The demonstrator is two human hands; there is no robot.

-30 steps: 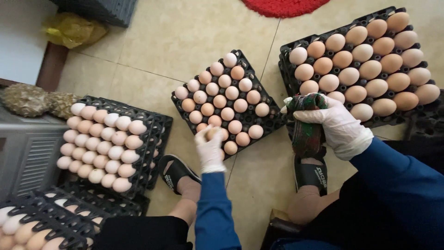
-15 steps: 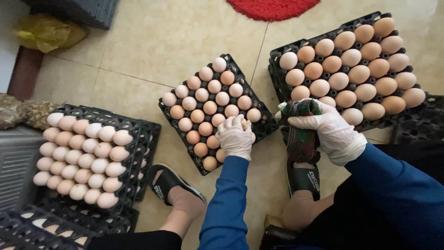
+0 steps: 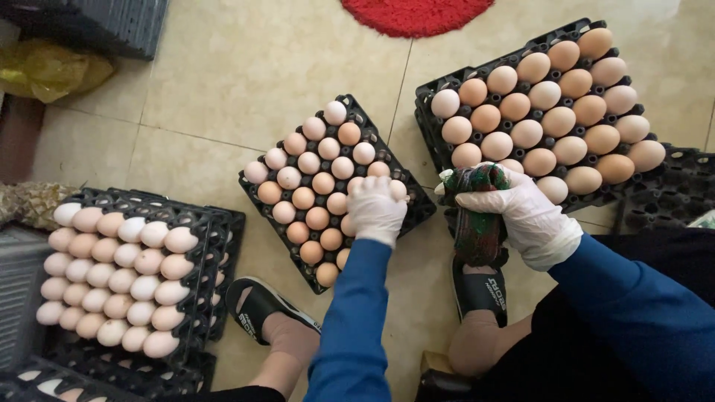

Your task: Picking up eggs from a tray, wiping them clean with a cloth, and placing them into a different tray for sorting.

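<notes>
Where left hand sits, eggs hidden.

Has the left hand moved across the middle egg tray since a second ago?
Yes. The left hand has moved from the middle tray's near corner to its right-hand edge.

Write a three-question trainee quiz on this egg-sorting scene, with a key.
1. True or false: the left hand rests on the middle tray of eggs.
2. What does the right hand hold?
A. a green and red cloth
B. an egg
C. a brush
3. Fill in: the rug at the top edge is ____.

Key:
1. True
2. A, the cloth
3. red
</notes>
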